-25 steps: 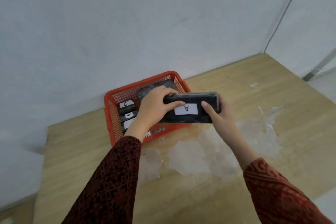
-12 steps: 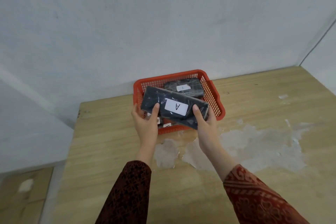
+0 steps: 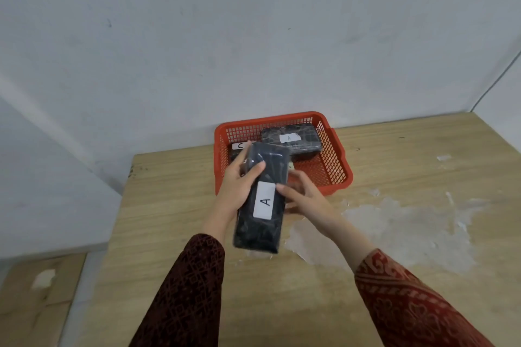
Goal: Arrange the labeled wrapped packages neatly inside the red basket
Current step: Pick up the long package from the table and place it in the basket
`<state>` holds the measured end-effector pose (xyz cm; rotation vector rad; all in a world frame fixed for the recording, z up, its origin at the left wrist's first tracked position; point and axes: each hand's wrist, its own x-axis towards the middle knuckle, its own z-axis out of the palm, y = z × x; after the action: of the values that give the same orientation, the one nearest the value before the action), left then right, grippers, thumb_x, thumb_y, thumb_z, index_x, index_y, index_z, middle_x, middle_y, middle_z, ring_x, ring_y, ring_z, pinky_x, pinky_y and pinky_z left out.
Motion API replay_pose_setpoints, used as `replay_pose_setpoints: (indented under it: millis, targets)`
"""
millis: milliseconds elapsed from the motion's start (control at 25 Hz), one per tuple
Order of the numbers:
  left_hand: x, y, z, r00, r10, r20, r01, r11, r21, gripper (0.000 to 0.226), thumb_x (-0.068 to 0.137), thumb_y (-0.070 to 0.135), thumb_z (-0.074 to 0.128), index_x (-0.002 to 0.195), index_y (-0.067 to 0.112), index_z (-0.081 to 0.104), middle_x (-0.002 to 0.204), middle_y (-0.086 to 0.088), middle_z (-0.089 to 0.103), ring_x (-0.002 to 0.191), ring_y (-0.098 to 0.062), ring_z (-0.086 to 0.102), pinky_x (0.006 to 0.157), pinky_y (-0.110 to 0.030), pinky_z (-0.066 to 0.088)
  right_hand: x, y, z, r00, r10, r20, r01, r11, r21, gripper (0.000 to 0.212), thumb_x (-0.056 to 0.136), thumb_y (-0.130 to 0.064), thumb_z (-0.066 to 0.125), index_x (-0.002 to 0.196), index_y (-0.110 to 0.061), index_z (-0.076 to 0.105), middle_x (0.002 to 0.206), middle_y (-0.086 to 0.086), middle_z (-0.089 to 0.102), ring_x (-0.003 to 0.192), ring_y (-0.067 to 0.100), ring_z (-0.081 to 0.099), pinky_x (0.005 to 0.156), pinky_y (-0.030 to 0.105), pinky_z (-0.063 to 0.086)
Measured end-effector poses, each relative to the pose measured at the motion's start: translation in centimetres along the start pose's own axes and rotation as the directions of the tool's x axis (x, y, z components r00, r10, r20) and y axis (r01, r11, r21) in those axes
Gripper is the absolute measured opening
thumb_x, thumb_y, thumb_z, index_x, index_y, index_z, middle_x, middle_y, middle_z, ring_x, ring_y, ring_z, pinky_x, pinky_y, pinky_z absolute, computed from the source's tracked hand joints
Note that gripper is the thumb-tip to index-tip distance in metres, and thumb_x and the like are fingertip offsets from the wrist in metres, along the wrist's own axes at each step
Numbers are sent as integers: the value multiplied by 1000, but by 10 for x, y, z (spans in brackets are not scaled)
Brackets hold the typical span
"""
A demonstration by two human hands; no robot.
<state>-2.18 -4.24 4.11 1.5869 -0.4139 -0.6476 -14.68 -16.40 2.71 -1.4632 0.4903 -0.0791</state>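
A red mesh basket (image 3: pixel 337 155) sits at the back of the wooden table against the wall. Inside it lies a dark wrapped package labeled A (image 3: pixel 293 139) at the back right, and a package labeled C (image 3: pixel 239 146) shows partly at the back left. I hold another dark wrapped package labeled A (image 3: pixel 262 203) lengthwise in front of the basket, above the table. My left hand (image 3: pixel 239 186) grips its upper left side. My right hand (image 3: pixel 304 200) touches its right edge with blurred fingers.
The wooden table (image 3: pixel 408 172) has a large pale worn patch (image 3: pixel 394 228) to the right of my hands. The grey wall stands right behind the basket. The table's left edge drops to a floor with cardboard (image 3: pixel 36 290).
The held package has turned from crosswise over the basket to lengthwise and come back toward me, clear of the basket. The view has shifted left and lower.
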Motion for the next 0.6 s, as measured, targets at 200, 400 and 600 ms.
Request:
replay_pose_setpoints:
  millis: [200,400,600]
  targets:
    - [-5,5,3,981,-62,182,44,994,101,55,88,26,66,137,40,44,100,1,72,79,-14,73,60,-22,56,18,-10,-18,989,-68,-131,65,997,-30,45,85,-28,68,125,-31,48,107,-3,63,90,16,70,59,29,60]
    - [4,-19,0,993,-104,-58,114,972,205,16,85,29,69,100,23,68,99,-10,71,91,-22,68,70,-27,54,29,-2,-46,913,-94,-397,89,996,-32,29,86,-25,66,112,-29,52,109,1,63,93,22,69,66,41,62]
    - [31,-35,3,943,-186,-276,193,981,-1,13,88,16,67,101,18,64,104,-8,69,86,-19,70,64,-27,60,47,1,-73,807,-38,-590,186,964,192,31,86,-21,68,103,-28,44,105,-4,56,87,11,67,55,30,60]
